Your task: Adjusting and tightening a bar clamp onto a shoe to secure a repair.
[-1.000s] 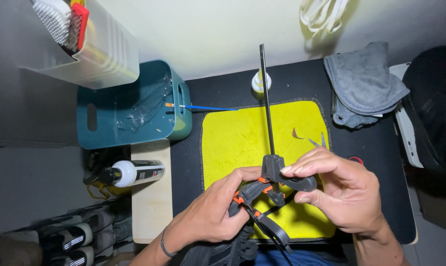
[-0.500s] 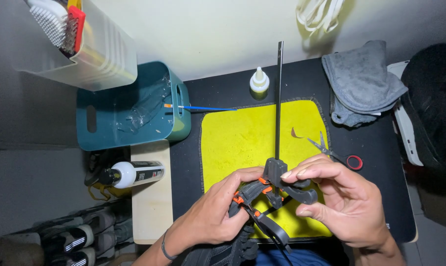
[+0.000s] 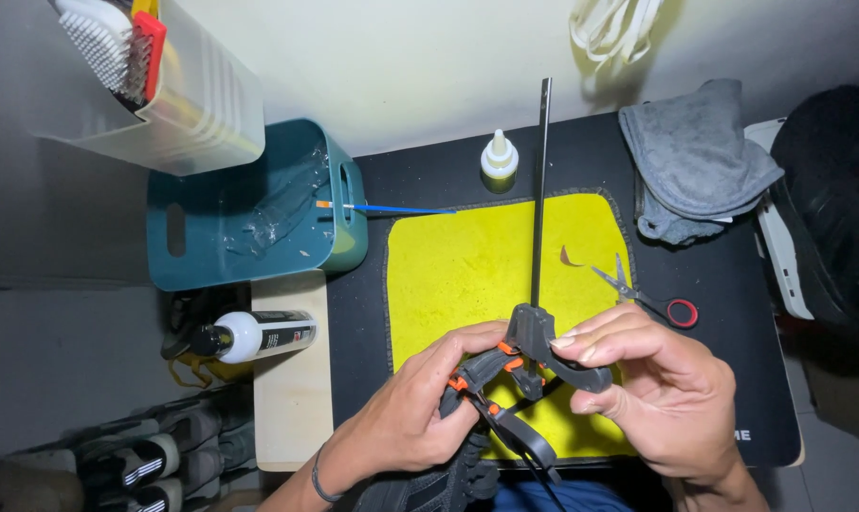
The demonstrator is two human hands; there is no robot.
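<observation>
Head camera looks straight down on a dark bench (image 3: 429, 190) with a yellow cloth (image 3: 467, 275) spread on it. Both hands are closed on one thing — a black bar clamp (image 3: 534, 346) with orange parts, held just above the 6 o'clock edge of the cloth. Its long thin bar points toward 12 o'clock and ends near a small glue bottle (image 3: 499, 156).

The left hand (image 3: 406, 427) wraps around the clamp handle and trigger from the 7 o'clock side, thumb on top. The right hand (image 3: 671, 398) pinches the black jaw part from the 4 o'clock side, between thumb and first fingers. Under the clamp a dark shoe (image 3: 429, 484) shows partly at the bottom edge; black straps or laces hang across it.

I judge that the clamp is being set on the shoe. To do it well, the right hand should keep the jaw part steady while the left hand squeezes the trigger in small strokes, so the pressure comes slowly and the bar does not swing to the side.

Small scissors (image 3: 652, 299) with a red ring lie at 3 o'clock of the cloth, a grey towel (image 3: 700, 156) at 2 o'clock, a teal basket (image 3: 249, 209) at 10 o'clock — all apart from the hands.
</observation>
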